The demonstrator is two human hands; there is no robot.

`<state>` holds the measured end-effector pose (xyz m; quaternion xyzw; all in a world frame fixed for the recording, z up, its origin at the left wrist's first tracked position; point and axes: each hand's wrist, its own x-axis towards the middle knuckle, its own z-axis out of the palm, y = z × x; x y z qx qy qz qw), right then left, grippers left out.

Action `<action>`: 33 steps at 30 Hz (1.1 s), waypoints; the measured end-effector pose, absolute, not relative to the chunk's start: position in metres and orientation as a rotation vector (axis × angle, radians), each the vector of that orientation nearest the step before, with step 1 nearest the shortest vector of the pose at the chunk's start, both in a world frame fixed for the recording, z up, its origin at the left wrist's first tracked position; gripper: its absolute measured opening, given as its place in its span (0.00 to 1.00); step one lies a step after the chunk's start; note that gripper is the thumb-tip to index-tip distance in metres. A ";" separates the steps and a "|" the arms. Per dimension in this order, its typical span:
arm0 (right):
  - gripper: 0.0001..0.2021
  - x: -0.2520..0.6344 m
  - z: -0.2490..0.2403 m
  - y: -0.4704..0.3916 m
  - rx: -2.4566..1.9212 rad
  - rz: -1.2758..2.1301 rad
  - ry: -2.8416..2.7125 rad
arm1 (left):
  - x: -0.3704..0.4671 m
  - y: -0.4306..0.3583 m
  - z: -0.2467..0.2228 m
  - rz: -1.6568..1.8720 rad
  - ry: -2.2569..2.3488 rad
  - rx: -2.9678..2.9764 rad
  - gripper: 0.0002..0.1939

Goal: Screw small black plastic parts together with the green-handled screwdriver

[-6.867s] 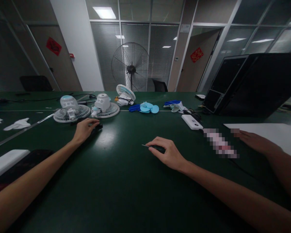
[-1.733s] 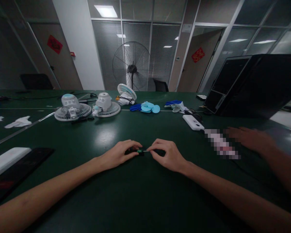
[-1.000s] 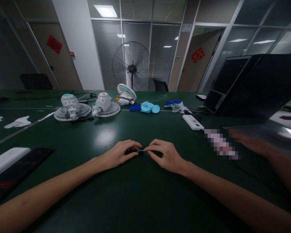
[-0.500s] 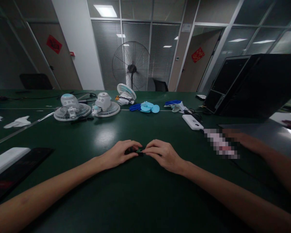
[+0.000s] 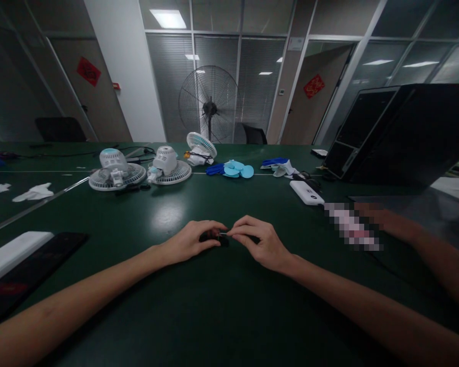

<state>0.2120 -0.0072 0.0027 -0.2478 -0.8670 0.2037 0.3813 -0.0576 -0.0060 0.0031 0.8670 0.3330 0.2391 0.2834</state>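
Note:
Low over the green table, my left hand [image 5: 193, 238] curls its thumb and fingers around a small dark object [image 5: 224, 241], whose kind is too small and shadowed to make out. Facing it from the right, my right hand [image 5: 263, 243] pinches a thin, pale, metal-looking piece [image 5: 223, 234] between thumb and fingertips. The tip of that piece reaches to the dark object at my left fingertips. Whether the two are joined cannot be seen.
White fan parts [image 5: 117, 176] and light-blue fan blades [image 5: 235, 169] lie farther back, with blue-and-white gloves [image 5: 279, 165]. A white power bank [image 5: 306, 193] is at right, near another person's hand [image 5: 396, 224]. A black case [image 5: 409, 135] stands behind it; a dark phone-like slab [image 5: 42, 270] lies left.
The right hand has turned slightly, and a gap shows between its thumb and fingers. A green bit seen earlier between the hands no longer shows. The view has shifted a little.

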 end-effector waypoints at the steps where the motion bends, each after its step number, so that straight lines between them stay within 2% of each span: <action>1: 0.09 0.214 0.002 -0.007 -0.645 0.509 -2.225 | -0.058 -0.006 0.003 0.641 0.895 2.321 0.19; 15: 0.10 0.204 0.000 -0.003 -0.566 0.457 -2.343 | -0.055 -0.006 0.003 0.617 0.892 2.266 0.18; 33: 0.08 0.230 0.001 -0.011 -0.731 0.513 -2.305 | -0.059 -0.007 0.002 0.608 0.894 2.354 0.19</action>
